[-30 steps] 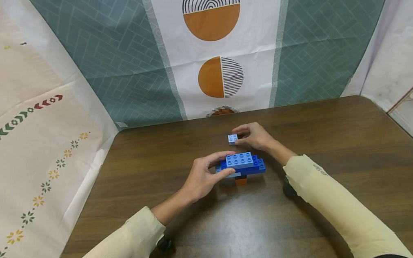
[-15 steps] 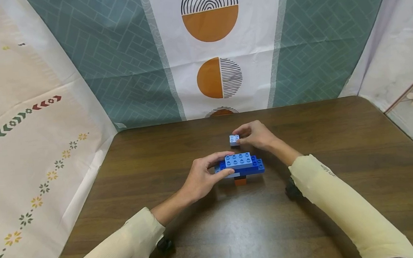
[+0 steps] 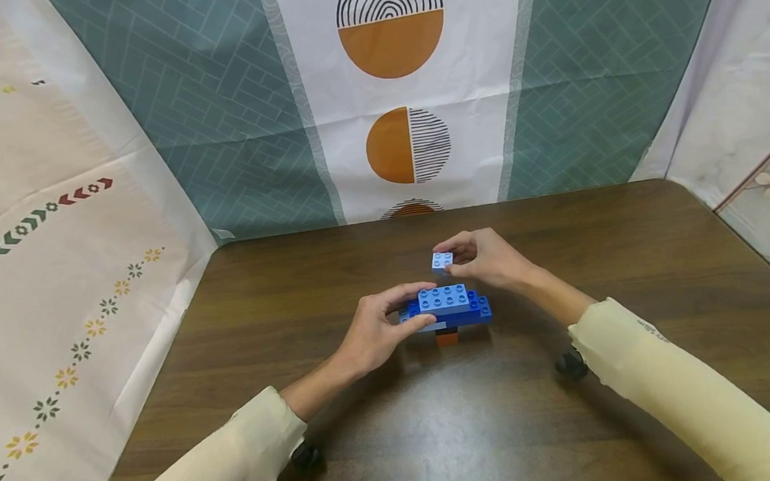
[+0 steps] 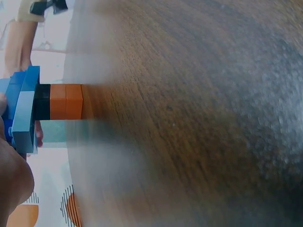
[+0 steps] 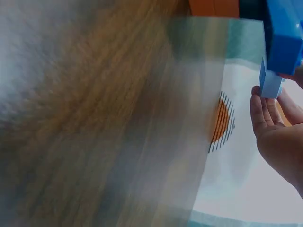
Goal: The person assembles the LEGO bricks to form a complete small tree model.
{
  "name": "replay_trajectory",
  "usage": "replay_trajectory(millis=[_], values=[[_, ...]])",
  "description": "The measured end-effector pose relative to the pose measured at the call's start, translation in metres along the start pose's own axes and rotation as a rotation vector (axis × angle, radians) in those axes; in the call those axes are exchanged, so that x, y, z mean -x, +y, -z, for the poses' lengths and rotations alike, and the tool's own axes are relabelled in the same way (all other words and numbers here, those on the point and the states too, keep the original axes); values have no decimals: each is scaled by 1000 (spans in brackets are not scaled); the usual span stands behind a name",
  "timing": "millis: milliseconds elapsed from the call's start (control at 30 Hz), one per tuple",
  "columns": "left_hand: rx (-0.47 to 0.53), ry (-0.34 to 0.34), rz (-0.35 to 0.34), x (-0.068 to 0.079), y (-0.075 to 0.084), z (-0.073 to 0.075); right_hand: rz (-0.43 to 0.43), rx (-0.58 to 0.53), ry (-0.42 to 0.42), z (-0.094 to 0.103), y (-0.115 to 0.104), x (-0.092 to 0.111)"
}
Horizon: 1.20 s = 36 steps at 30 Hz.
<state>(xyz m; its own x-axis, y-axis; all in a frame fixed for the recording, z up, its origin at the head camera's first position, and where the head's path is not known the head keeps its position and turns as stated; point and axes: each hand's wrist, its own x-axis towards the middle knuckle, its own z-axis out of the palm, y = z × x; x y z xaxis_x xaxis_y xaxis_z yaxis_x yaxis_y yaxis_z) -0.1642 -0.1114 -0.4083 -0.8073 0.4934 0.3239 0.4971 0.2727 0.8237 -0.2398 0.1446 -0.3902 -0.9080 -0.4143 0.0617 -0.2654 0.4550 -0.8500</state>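
Note:
A stack of toy building bricks stands on the table. Its narrow column, orange bricks (image 4: 66, 101) under a black brick (image 4: 42, 101), carries wider blue layers (image 5: 284, 40), topped by a light blue eight-stud brick (image 3: 443, 299). My left hand (image 3: 378, 331) grips the upper layers from the left, thumb in front and fingers behind. Beyond the stack, my right hand (image 3: 494, 259) pinches a small pale blue four-stud brick (image 3: 442, 260) between thumb and fingers. In the right wrist view that pale brick hangs above table level, apart from the stack.
The brown wooden table (image 3: 280, 295) extends around the stack on every side. Behind it hangs a patterned cloth (image 3: 238, 131), with a cream cloth (image 3: 84, 259) at the left and a pale one (image 3: 749, 86) at the right.
My right hand has shifted slightly to the right, carrying the pale brick, which now sits a little tilted. The left hand and the stack have stayed in place.

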Motion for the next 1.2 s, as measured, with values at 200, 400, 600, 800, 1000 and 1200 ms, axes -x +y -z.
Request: replay_trajectory(millis=[200, 400, 600, 800, 1000, 1200], values=[[-1, -2, 1, 0, -1, 0, 70, 9, 0, 1, -11, 16], [-7, -1, -4, 0, -2, 0, 107, -31, 13, 6, -25, 30], [-15, 4, -5, 0, -1, 0, 94, -43, -9, 7, -34, 41], [-20, 0, 0, 0, -1, 0, 111, -71, -19, 6, -36, 48], [-18, -2, 0, 0, -1, 0, 139, -68, 12, 8, -37, 54], [-11, -2, -8, 0, -2, 0, 135, -86, 15, 10, -40, 59]])
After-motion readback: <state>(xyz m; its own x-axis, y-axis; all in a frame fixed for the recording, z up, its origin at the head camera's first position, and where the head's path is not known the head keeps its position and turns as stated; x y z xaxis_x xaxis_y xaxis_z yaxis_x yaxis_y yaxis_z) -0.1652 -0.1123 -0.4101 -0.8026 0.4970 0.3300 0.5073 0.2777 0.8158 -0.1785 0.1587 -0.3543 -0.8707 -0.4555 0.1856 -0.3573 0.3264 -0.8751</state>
